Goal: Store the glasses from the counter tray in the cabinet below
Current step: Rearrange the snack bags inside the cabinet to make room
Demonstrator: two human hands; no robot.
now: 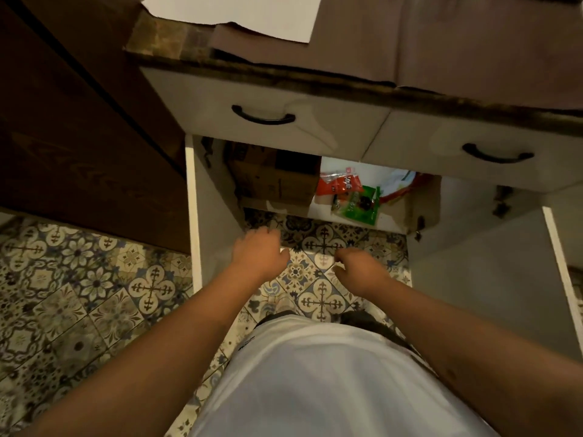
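Observation:
The cabinet point(353, 216) below the counter stands open, its left door point(205, 216) and right door point(492, 263) swung out toward me. My left hand point(257, 249) hangs in front of the opening beside the left door, fingers curled, nothing in it. My right hand point(359, 268) is a little lower, fingers bent and loosely apart, holding nothing. No glasses and no tray are in view. Inside the cabinet sit a cardboard box point(274, 178) on the left and red and green packets point(353, 197) on the white shelf.
Two drawers with black handles point(263, 116) point(497, 154) sit above the opening. The counter edge point(284, 70) carries brown cardboard point(457, 36) and a white sheet point(246, 14). A dark wooden cupboard point(79, 121) stands to the left. Patterned floor tiles point(94, 294) lie underfoot.

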